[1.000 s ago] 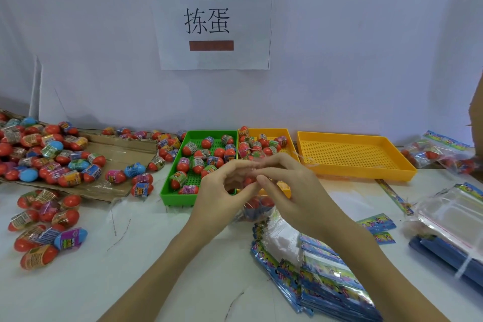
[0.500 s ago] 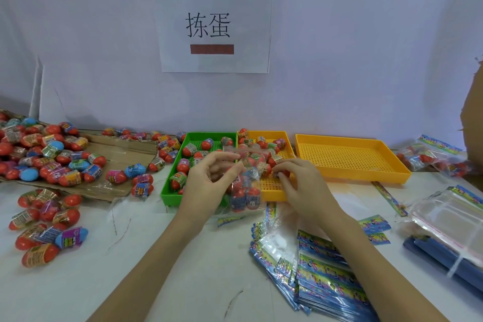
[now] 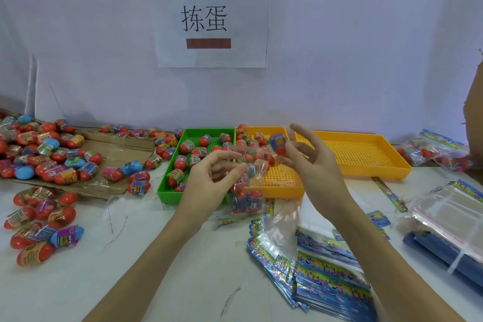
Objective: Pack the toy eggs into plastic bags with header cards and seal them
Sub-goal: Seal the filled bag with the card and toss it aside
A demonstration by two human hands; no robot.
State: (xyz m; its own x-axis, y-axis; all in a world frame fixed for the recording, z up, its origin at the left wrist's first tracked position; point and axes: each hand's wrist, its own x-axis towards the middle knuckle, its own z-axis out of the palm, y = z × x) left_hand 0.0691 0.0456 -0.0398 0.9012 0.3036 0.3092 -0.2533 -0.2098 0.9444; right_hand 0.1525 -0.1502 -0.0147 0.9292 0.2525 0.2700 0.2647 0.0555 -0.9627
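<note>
Left hand: we see its fingers curled, pinching the clear plastic bag at its upper edge, over the front of the green tray.
Right hand: we see its thumb and forefinger pinching one blue-wrapped toy egg just above the bag's mouth; its other fingers are spread straight.
Bag: it hangs upright between the hands, with at least two red eggs at the bottom; we cannot count more through the film.
Trays: we count three side by side on the tabletop, one green and two yellow; the middle yellow tray holds eggs, the far yellow tray shows bare mesh.
Loose eggs: too many for us to count, heaped on cardboard at left.
Header cards: one fanned stack under the right forearm.
Filled bags: a few at far right, number unclear.
</note>
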